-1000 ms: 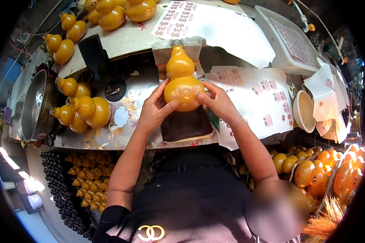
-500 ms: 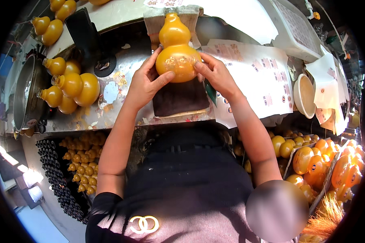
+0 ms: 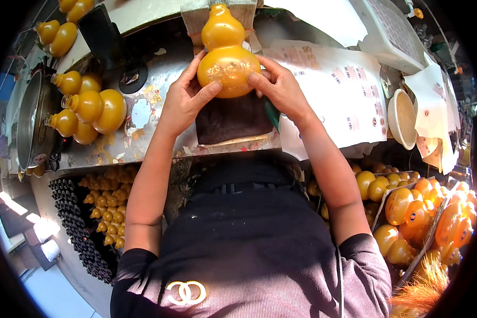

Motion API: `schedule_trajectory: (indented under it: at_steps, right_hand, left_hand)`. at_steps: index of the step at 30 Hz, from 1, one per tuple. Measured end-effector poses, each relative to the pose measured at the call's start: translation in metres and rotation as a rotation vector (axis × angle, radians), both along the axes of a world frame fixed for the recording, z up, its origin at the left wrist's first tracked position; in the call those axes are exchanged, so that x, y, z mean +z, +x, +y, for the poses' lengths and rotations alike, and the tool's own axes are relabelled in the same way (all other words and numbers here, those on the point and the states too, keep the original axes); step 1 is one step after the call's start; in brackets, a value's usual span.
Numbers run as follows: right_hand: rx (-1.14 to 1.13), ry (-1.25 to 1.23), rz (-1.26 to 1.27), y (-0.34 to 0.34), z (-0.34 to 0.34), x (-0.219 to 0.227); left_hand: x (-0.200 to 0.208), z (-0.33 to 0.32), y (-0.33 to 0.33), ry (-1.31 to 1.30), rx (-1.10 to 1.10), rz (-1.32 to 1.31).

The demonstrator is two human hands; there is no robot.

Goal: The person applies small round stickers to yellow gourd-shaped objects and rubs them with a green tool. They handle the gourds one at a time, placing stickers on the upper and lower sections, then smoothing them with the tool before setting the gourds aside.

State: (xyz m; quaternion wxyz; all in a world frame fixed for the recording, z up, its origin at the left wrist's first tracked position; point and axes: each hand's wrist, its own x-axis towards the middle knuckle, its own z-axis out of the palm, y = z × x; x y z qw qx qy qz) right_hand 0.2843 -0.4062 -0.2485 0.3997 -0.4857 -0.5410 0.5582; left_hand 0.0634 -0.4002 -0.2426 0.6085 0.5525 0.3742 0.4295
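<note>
A yellow gourd-shaped bottle (image 3: pixel 225 53) lies between my hands, its clear neck pointing away from me. Faint markings show on its rounded lower half. My left hand (image 3: pixel 192 96) grips the lower bulb from the left, thumb on top. From the right, my right hand (image 3: pixel 281 87) holds the same bulb, its thumb pressed near the markings. Some of the fingers are hidden behind the bottle. Below it sits a dark pad (image 3: pixel 230 124), and a greyish cloth-covered rest (image 3: pixel 192 18) is under the neck end.
More yellow gourd bottles (image 3: pixel 93 108) stand at the left beside a metal pan (image 3: pixel 31 119) and a black stand (image 3: pixel 107 40). On the right are label sheets (image 3: pixel 339 100), a pale bowl (image 3: pixel 401 119) and a white bin (image 3: pixel 389 37). Crates of gourd bottles (image 3: pixel 408 212) stand below right.
Both hands and the bottle appear slightly higher and further left, but the whole view has shifted a little too. My grip looks the same.
</note>
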Motion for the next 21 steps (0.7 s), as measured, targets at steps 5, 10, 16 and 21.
schedule_trajectory:
  at_steps: [5, 10, 16, 21]
  right_hand:
    - [-0.002, 0.019, -0.003, 0.0006, 0.0003, -0.003]
    - [0.007, 0.021, 0.003, 0.0007, -0.0008, -0.0023]
    - [0.018, 0.044, 0.005, 0.0015, -0.0003, -0.0078]
    - [-0.012, 0.013, -0.009, -0.0012, -0.0002, -0.004]
  left_hand:
    - [-0.0012, 0.0002, -0.0017, 0.003, -0.012, -0.003]
    - [-0.0012, 0.0005, -0.0022, 0.013, -0.014, 0.027]
    - [-0.0001, 0.0014, -0.0035, -0.008, -0.03, -0.002]
    - [-0.0027, 0.004, -0.0036, -0.023, 0.001, 0.004]
